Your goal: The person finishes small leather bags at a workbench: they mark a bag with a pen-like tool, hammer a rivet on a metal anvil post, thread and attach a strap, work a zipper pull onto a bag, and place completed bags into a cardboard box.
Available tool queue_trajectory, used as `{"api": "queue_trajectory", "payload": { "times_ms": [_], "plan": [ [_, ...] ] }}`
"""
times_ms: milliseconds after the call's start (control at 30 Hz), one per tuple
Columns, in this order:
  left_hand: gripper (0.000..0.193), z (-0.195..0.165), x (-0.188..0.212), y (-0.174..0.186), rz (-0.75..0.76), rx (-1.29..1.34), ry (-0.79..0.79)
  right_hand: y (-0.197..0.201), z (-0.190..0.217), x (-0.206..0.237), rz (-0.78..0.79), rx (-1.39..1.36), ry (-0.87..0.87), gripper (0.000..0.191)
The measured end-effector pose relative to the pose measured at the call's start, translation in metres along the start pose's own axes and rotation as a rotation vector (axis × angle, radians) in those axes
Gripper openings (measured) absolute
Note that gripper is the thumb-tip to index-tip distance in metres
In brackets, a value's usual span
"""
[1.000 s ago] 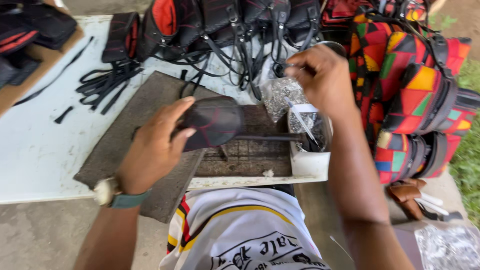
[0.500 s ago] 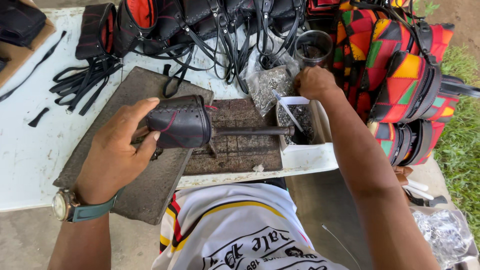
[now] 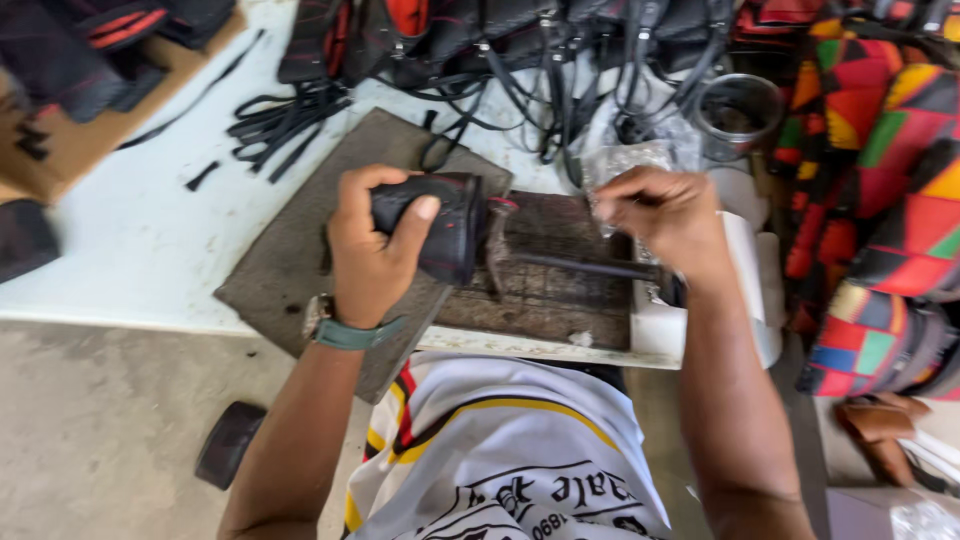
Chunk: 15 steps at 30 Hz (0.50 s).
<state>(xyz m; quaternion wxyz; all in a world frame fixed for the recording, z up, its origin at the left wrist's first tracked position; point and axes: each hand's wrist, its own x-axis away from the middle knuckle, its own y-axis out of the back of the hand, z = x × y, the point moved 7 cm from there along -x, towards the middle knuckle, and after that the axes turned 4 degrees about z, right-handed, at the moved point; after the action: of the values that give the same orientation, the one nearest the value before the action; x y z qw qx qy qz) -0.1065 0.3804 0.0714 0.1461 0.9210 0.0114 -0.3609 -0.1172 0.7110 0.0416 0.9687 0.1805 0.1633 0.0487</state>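
Over the dark worn block [image 3: 560, 290], the left grip [image 3: 375, 245] clenches a black pouch [image 3: 440, 225] beside a hammer [image 3: 560, 262] lying untouched; the right grip [image 3: 665, 220] pinches something small, unclear what, above a white tub [image 3: 745, 290] on the counter [image 3: 130, 250]. Fastening seems barely begun.

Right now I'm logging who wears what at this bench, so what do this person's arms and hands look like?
Both arms are bare from the elbow down, with no gloves and no sleeves showing. The left hand has a wristwatch with a teal-green strap and a pale metal case on its wrist. The right hand and its wrist carry nothing that shows. No rings can be made out on either hand.
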Motion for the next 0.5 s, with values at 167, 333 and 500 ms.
{"api": "queue_trajectory", "payload": {
  "times_ms": [167, 333, 500],
  "plan": [
    [0.033, -0.011, -0.003, -0.009, 0.018, -0.021, 0.024, -0.106, 0.027, -0.008, 0.031, -0.317, 0.096, 0.020],
    [0.034, -0.016, -0.005, -0.011, 0.033, -0.011, -0.066, -0.130, 0.030, -0.022, 0.099, -0.722, 0.237, 0.032],
    [0.036, -0.012, -0.002, -0.011, 0.028, -0.020, -0.042, -0.137, 0.023, -0.017, 0.118, -0.754, 0.245, 0.034]
  ]
}}
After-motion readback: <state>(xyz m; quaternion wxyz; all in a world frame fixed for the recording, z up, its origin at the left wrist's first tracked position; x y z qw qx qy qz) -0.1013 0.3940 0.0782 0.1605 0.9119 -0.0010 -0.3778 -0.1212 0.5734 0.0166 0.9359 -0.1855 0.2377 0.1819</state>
